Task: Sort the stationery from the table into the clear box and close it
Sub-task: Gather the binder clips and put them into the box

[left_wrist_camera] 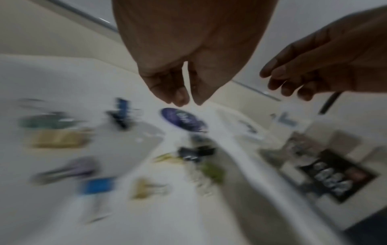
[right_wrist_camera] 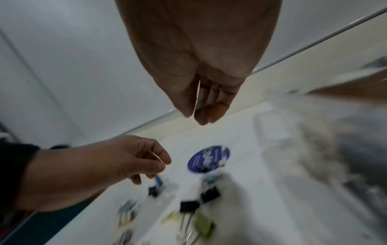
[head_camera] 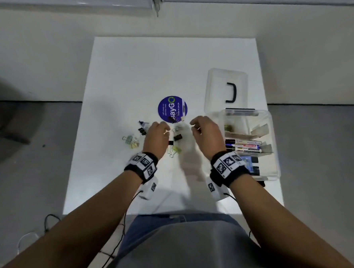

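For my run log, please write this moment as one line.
left hand: empty, above coloured metal binder clips | right hand: empty | clear plastic box: open, marker pens inside

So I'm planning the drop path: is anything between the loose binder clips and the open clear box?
Nothing visible. The binder clips lie on bare table; the clear box stands open, lid behind. Only the right hand hovers between.

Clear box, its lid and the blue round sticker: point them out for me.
clear box (head_camera: pixel 274 140), head view, on its right wall.
lid (head_camera: pixel 214 86), head view, on bare clear plastic.
blue round sticker (head_camera: pixel 166 107), head view, on its printed face.
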`<state>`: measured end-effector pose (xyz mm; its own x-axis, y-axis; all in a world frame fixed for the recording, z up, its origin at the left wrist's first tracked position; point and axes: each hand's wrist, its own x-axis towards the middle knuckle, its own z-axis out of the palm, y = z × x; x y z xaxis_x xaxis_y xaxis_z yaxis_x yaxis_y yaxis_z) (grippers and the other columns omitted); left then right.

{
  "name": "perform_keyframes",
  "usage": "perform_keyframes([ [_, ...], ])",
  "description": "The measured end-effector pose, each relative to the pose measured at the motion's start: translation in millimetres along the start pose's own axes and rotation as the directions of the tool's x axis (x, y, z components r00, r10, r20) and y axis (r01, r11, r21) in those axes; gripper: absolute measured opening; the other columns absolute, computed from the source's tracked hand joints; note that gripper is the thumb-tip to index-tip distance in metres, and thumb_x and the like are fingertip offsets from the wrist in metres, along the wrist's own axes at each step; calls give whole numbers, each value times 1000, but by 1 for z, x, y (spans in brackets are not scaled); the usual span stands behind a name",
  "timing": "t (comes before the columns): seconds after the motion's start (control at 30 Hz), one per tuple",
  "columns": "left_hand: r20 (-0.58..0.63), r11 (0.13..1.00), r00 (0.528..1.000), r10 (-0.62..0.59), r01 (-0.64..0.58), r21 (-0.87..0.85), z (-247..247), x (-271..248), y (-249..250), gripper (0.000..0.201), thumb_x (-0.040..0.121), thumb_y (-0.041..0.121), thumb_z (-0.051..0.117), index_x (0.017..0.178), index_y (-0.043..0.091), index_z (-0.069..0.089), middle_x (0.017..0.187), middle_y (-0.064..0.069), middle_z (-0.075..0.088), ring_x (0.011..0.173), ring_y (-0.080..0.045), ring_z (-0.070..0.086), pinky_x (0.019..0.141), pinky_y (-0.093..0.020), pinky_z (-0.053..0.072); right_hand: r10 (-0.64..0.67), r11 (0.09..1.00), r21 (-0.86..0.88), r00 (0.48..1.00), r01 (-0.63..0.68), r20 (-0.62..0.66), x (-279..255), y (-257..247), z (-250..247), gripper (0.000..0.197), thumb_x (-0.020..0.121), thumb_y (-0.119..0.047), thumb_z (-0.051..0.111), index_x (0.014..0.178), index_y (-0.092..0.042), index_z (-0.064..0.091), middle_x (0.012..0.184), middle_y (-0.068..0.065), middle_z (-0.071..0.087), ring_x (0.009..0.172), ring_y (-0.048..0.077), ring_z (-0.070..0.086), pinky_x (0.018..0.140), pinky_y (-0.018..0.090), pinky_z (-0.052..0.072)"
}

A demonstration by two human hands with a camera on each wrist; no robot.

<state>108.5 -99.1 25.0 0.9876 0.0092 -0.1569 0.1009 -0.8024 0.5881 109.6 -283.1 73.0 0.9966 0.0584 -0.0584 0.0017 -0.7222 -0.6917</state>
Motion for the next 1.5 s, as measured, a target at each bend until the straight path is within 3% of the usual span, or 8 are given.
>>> perform_keyframes([
  [0.27,124,928,961,-246,197,316,-36,-22,-125,49,90,26,59,137,32,48,145,-10,35,121,-38,41,97,-49,43,-154,817,-394,818,421,555,19,-15,120,43,86,-4,56,129,-8,50,127,14,52,116,34,50,93,41,41],
  [0.47,146,946,969,-200,152,287,-27,-43,-124,52,88,38,63,137,29,49,146,-9,35,125,-35,38,96,-45,41,-128,675,-493,746,549,654,25,-12,138,40,89,2,48,128,1,47,126,21,54,113,36,54,94,42,41],
  [0.63,144,958,977,-159,118,262,-17,-50,-116,41,85,15,64,124,22,57,137,-13,41,120,-35,41,93,-45,47,-109,639,-505,718,580,687,28,-20,138,36,90,0,47,125,2,49,124,20,56,111,35,57,91,41,46],
  [0.87,207,948,966,-156,88,305,-23,-44,-115,32,83,11,60,115,17,57,124,-11,44,110,-31,46,73,-43,54,-63,816,-462,849,347,525,27,-24,130,25,93,-9,45,116,-2,54,114,17,61,103,35,60,79,38,47],
  [1.03,183,965,968,-172,128,231,-27,-38,-107,36,81,23,63,114,9,53,117,-15,46,102,-34,50,76,-38,46,78,995,-63,996,-75,39,21,-32,73,11,92,-16,53,93,-9,61,87,9,70,74,26,64,64,34,54],
  [1.23,153,973,972,-179,152,175,-33,-20,-102,30,82,21,57,107,6,49,105,-14,57,90,-34,56,71,-34,41,306,945,35,843,-324,-443,17,14,-39,14,92,-16,55,97,-8,65,91,11,73,85,26,67,68,22,45],
  [1.37,143,972,974,-178,152,178,-41,-12,-100,24,85,23,55,101,8,46,92,-11,62,74,-27,50,65,-32,41,392,859,-186,847,-476,-358,16,47,-63,21,91,-15,50,103,-11,67,103,14,70,93,32,65,80,38,54],
  [1.5,177,978,973,-149,118,171,-45,-16,-102,23,85,25,54,103,15,46,93,-7,63,81,-30,58,70,-35,48,273,919,-180,896,-351,-351,18,28,-51,27,90,-11,53,116,-10,61,120,13,56,103,27,59,90,38,51],
])
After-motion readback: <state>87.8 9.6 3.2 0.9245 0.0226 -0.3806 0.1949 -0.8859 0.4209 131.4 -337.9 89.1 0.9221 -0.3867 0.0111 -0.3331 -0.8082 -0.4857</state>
